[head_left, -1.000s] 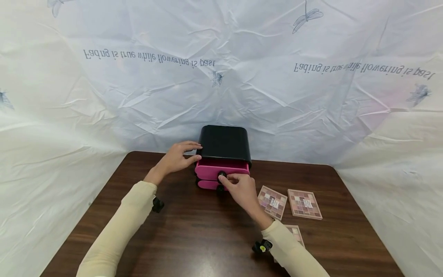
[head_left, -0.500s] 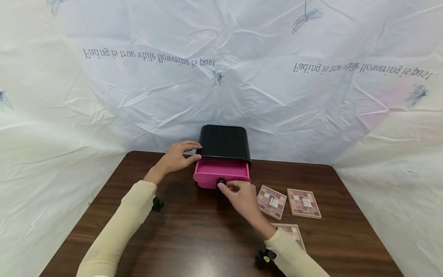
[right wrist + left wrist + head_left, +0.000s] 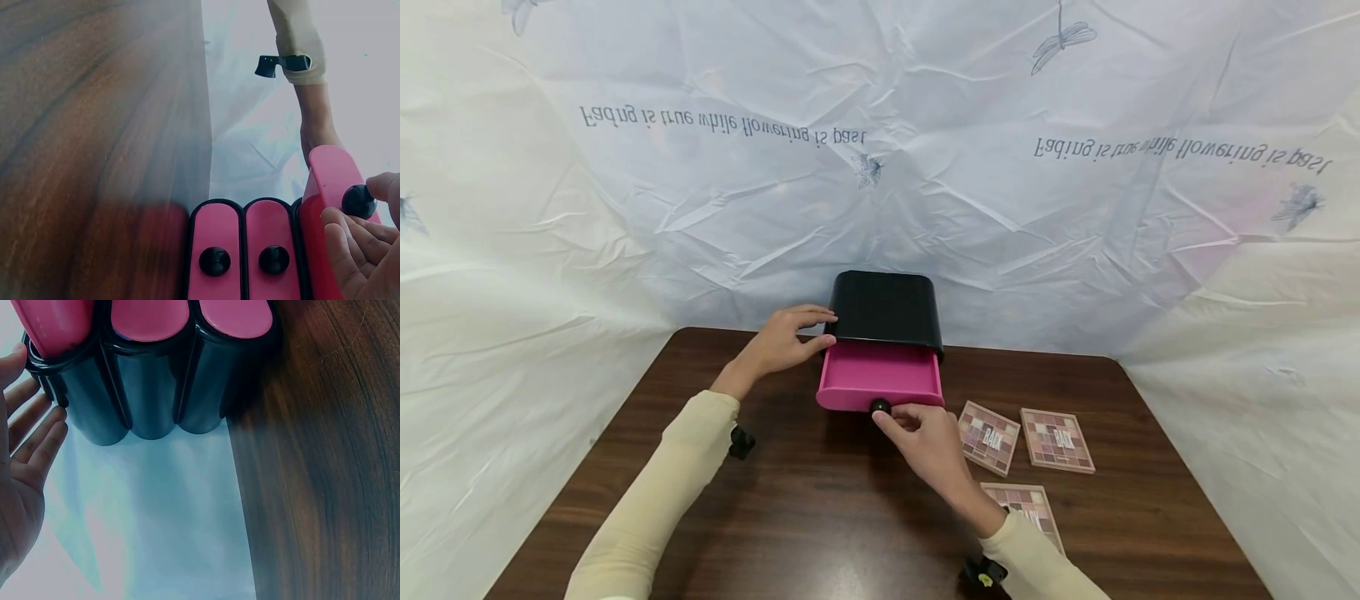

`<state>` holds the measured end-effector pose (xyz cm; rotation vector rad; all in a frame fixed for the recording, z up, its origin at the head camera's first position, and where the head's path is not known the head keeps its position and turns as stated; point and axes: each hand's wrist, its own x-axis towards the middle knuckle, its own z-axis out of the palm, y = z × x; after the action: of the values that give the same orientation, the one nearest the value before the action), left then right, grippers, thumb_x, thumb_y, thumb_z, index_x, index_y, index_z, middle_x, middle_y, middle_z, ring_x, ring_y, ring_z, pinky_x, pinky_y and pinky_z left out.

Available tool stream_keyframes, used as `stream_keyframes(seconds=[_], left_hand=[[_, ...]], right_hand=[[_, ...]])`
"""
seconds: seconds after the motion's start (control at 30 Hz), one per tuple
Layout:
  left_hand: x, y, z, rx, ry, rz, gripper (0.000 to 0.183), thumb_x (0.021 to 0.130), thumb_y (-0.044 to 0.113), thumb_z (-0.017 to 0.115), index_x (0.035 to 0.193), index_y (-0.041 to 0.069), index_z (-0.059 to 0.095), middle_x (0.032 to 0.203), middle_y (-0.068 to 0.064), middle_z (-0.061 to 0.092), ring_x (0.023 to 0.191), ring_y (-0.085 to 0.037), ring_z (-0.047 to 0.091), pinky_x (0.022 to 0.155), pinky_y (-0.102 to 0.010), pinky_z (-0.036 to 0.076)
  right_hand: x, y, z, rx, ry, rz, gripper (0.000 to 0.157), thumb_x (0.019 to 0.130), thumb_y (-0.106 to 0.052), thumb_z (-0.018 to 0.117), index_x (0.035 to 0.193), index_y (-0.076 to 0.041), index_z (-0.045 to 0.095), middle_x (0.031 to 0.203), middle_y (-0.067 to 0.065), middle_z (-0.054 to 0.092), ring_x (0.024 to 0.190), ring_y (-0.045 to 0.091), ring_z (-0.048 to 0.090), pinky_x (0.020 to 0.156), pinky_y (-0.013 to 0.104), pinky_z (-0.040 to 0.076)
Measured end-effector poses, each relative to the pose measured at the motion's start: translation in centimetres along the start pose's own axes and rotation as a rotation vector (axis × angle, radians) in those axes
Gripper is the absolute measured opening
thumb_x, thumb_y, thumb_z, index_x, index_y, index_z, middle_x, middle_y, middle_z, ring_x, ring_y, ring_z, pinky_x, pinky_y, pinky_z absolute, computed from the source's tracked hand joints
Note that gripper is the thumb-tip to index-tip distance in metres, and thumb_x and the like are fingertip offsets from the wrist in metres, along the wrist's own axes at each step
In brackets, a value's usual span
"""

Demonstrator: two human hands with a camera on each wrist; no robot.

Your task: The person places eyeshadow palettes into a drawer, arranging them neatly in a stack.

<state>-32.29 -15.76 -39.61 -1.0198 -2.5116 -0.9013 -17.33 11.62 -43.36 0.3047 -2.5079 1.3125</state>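
Note:
A small black drawer cabinet stands against the sheet at the table's back edge. Its pink top drawer is pulled well out, and no contents show inside. My right hand pinches the black drawer knob between thumb and fingers. In the right wrist view the knob sits at the fingertips, while the two lower drawers are closed. My left hand touches the cabinet's left side with fingers extended. The left wrist view shows those fingers against the black shell.
Three square eyeshadow palettes lie on the table right of the cabinet: one close by, one farther right, and one nearer the front, partly behind the right forearm. A white printed sheet hangs behind the brown table.
My right hand has drawn the top drawer by its knob toward the front, from slightly out to far out. The left hand has stayed on the cabinet's side.

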Motion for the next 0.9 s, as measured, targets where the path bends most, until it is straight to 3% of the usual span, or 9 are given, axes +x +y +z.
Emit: stream_keyframes(seconds=[0.4, 0.9], left_hand=[[0.0, -0.1, 0.1, 0.006, -0.014, -0.009, 0.043, 0.099, 0.038, 0.069, 0.133, 0.011, 0.069, 0.138, -0.010, 0.063, 0.131, -0.029, 0.057, 0.092, -0.047, 0.058], [0.0, 0.0, 0.2, 0.011, -0.005, -0.013, 0.044, 0.098, 0.039, 0.069, 0.133, 0.011, 0.070, 0.138, -0.010, 0.063, 0.130, -0.029, 0.058, 0.095, -0.050, 0.057]], right_hand=[[-1.5, -0.3, -0.2, -0.018, 0.002, -0.013, 0.026, 0.088, -0.051, 0.077, 0.087, -0.025, 0.080, 0.080, -0.016, 0.073, 0.068, -0.002, 0.065, 0.061, 0.022, 0.053], [-3.0, 0.3, 0.2, 0.042, -0.059, 0.032, 0.031, 0.090, -0.047, 0.077, 0.096, -0.016, 0.081, 0.082, -0.010, 0.076, 0.073, 0.000, 0.069, 0.066, 0.022, 0.057]])
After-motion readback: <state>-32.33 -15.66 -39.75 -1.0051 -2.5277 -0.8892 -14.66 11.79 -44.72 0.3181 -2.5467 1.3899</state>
